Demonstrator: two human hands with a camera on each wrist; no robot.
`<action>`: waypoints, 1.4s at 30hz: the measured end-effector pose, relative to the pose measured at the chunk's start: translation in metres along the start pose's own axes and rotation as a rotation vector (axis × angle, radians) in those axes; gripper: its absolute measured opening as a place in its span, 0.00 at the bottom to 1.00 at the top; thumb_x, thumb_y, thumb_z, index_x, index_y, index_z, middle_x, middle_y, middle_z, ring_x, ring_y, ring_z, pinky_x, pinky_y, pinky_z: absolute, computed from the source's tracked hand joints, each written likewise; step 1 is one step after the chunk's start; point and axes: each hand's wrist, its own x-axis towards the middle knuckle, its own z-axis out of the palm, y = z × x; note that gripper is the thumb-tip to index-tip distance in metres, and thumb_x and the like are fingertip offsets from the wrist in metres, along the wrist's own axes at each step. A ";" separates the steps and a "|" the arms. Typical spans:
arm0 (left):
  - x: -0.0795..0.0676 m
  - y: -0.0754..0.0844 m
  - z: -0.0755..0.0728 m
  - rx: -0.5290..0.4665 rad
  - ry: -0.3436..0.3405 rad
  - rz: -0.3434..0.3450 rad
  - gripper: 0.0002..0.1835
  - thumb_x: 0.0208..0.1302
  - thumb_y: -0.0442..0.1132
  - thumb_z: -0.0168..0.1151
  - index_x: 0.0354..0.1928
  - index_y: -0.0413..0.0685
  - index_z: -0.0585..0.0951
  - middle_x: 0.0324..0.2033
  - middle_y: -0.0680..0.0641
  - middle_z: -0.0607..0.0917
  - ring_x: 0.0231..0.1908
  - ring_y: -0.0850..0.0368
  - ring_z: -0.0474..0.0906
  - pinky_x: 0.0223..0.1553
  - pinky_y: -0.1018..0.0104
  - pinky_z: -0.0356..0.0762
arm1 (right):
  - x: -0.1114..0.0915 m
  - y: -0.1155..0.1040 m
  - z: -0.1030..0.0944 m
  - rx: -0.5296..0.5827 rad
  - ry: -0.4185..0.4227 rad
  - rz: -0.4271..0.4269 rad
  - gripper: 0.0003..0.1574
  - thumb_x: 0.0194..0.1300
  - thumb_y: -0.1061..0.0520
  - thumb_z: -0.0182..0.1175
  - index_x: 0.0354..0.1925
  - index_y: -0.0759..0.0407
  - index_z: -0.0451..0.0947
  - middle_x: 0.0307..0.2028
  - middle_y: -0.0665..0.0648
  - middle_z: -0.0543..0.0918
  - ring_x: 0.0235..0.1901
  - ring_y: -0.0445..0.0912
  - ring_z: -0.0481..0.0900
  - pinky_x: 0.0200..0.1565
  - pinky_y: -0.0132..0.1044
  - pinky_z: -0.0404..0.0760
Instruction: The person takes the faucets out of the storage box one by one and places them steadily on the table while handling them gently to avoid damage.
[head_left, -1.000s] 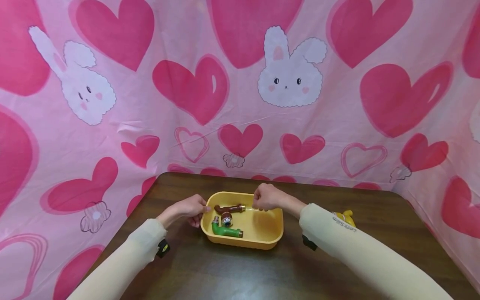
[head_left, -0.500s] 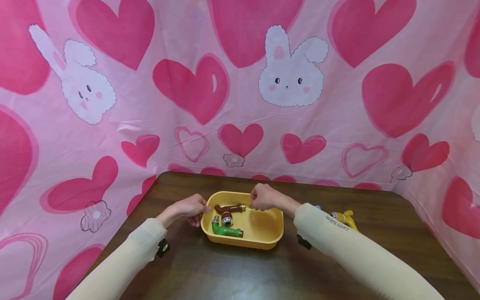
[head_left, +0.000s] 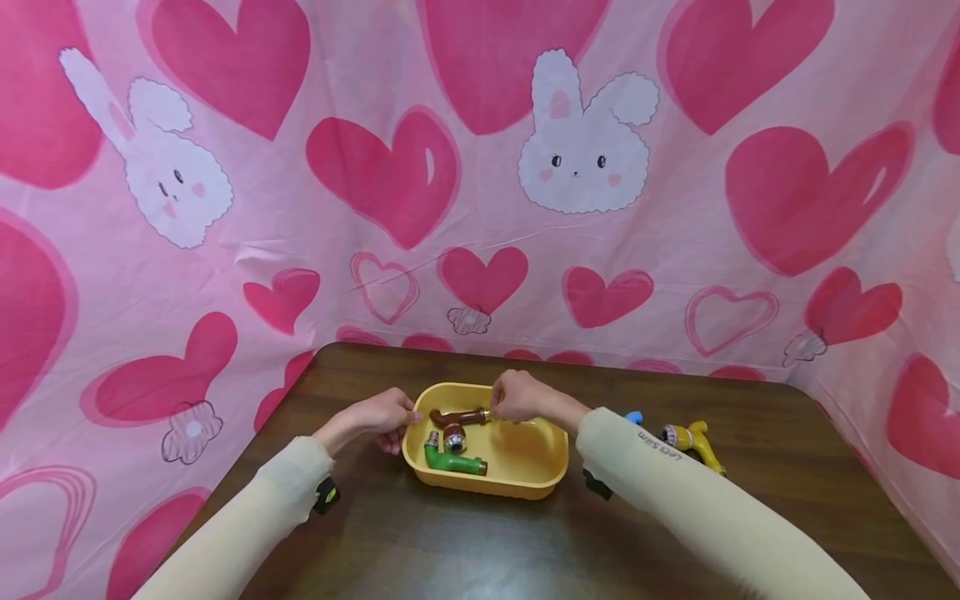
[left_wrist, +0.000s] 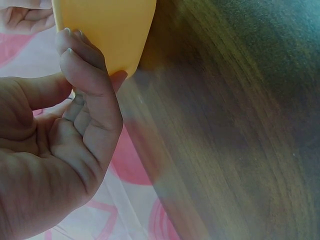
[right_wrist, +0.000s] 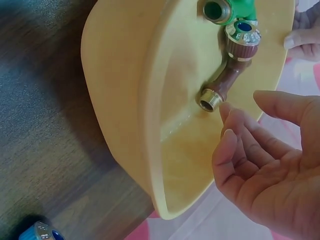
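Observation:
A yellow plastic basin (head_left: 517,457) sits on the dark wooden table. My left hand (head_left: 382,414) grips its left rim, thumb on one side and curled fingers on the other in the left wrist view. Inside the basin lie a brown tap (head_left: 465,417) with a brass threaded end and a silver-topped knob, and a green tap (head_left: 456,463) in front of it. My right hand (head_left: 517,397) is over the far rim. In the right wrist view its fingers are loosely bent near the brass end, thumb apart, nothing between them.
On the table to the right, beyond my right sleeve (head_left: 675,475), lie a yellow tap (head_left: 693,437) and a blue piece (head_left: 634,417), both partly hidden by the sleeve. Pink heart-patterned cloth (head_left: 480,208) hangs behind the table.
My right hand has moved left over the basin, towards the brown tap's brass end. Its sleeve has uncovered more of the yellow tap and the blue piece. My left hand has stayed put.

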 end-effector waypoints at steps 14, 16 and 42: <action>-0.002 0.000 0.002 -0.004 0.011 -0.014 0.14 0.81 0.35 0.54 0.39 0.32 0.84 0.16 0.45 0.79 0.13 0.59 0.77 0.19 0.67 0.81 | 0.009 0.000 0.008 -0.053 -0.053 -0.084 0.07 0.67 0.65 0.68 0.43 0.65 0.86 0.33 0.53 0.84 0.28 0.43 0.80 0.30 0.33 0.81; -0.002 0.000 0.002 -0.003 0.013 -0.018 0.14 0.81 0.35 0.55 0.39 0.32 0.84 0.16 0.45 0.79 0.13 0.58 0.77 0.19 0.66 0.81 | 0.010 0.000 0.008 -0.061 -0.057 -0.094 0.08 0.66 0.65 0.68 0.44 0.65 0.86 0.35 0.53 0.85 0.30 0.43 0.79 0.31 0.33 0.80; 0.000 0.001 0.000 0.020 0.013 -0.023 0.13 0.81 0.34 0.54 0.40 0.33 0.84 0.17 0.45 0.80 0.13 0.59 0.76 0.18 0.68 0.80 | 0.015 0.003 0.013 -0.139 -0.134 -0.189 0.17 0.68 0.65 0.65 0.55 0.64 0.86 0.43 0.57 0.85 0.41 0.49 0.76 0.42 0.40 0.77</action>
